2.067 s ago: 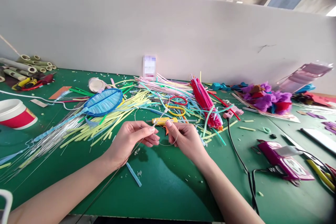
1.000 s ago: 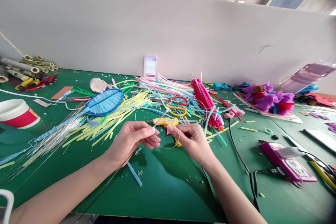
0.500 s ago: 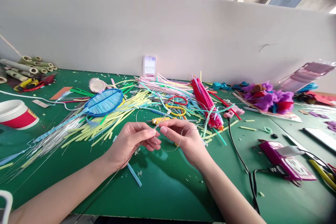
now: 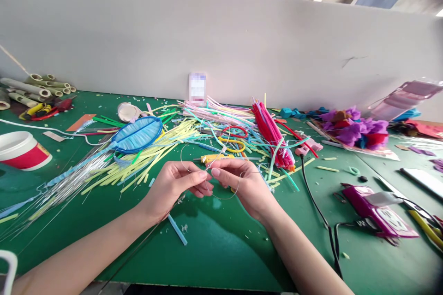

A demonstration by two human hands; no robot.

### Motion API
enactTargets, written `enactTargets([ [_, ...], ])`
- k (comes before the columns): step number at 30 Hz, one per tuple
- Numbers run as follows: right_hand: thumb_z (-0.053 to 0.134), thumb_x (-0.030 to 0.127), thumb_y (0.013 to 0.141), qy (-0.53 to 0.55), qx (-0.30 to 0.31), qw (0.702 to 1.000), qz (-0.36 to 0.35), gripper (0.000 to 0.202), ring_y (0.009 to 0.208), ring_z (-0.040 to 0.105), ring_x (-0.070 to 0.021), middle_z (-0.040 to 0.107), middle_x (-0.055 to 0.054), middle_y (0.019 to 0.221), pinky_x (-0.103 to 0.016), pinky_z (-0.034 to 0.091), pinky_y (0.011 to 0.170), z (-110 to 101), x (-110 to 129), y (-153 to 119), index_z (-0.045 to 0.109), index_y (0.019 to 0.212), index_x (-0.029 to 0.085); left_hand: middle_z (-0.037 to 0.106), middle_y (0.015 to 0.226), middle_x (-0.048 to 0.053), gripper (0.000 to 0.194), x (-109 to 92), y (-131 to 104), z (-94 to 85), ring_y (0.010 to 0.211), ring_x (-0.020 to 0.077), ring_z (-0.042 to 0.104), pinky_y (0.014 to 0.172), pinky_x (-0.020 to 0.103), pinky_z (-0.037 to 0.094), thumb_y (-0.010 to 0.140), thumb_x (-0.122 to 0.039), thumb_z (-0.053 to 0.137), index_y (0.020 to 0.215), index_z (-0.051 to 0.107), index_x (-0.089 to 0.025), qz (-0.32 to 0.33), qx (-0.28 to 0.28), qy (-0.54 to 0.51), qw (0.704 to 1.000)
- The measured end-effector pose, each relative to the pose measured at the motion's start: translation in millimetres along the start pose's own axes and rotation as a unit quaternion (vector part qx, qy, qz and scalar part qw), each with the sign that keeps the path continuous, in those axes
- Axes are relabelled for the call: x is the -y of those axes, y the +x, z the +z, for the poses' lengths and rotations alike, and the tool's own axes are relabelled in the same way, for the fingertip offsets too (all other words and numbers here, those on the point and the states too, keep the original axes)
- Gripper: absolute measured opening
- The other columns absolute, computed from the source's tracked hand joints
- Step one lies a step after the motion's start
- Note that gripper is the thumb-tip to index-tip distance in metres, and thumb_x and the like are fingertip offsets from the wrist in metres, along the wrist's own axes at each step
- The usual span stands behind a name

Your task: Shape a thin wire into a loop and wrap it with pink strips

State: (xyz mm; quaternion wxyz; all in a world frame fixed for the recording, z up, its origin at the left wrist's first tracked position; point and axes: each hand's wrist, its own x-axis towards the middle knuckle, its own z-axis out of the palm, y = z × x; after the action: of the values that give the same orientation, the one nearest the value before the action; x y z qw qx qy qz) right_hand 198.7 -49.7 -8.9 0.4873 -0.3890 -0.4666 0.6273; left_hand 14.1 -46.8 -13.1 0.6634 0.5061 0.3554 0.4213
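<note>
We pinch the thin, silvery, looped metal wire [image 4: 224,198] at its crossing, between our bare left hand [image 4: 175,186] and bare right hand [image 4: 249,186], near the yellow plastic glue gun [image 4: 205,159]. It looks light, springy and easily kinked, best held right there.

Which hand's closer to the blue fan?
Left. The left hand is to the right of the blue fan and nearer the camera; the right hand is farther right, beyond the left one.

Wire [image 4: 223,198] partly hidden; phone screen [image 4: 197,88] blurred; cup [image 4: 26,160] cut off left.
</note>
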Motion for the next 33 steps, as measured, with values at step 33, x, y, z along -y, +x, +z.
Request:
enactTargets([
  [33,0.086,0.033,0.068,0.004,0.002,1.000,-0.015,0.016,0.069,0.062,-0.0130,0.072,0.000,0.075,-0.028,0.048,0.069,-1.7,-2.9,2.5,0.078,0.073,0.022,0.078,0.071,0.005,0.017,0.8,-1.8,3.1,0.065,0.0172,0.074,0.061,0.022,0.055,0.083,-0.032,0.074,0.079,0.076,-0.016,-0.005,0.014,0.019,1.000],
])
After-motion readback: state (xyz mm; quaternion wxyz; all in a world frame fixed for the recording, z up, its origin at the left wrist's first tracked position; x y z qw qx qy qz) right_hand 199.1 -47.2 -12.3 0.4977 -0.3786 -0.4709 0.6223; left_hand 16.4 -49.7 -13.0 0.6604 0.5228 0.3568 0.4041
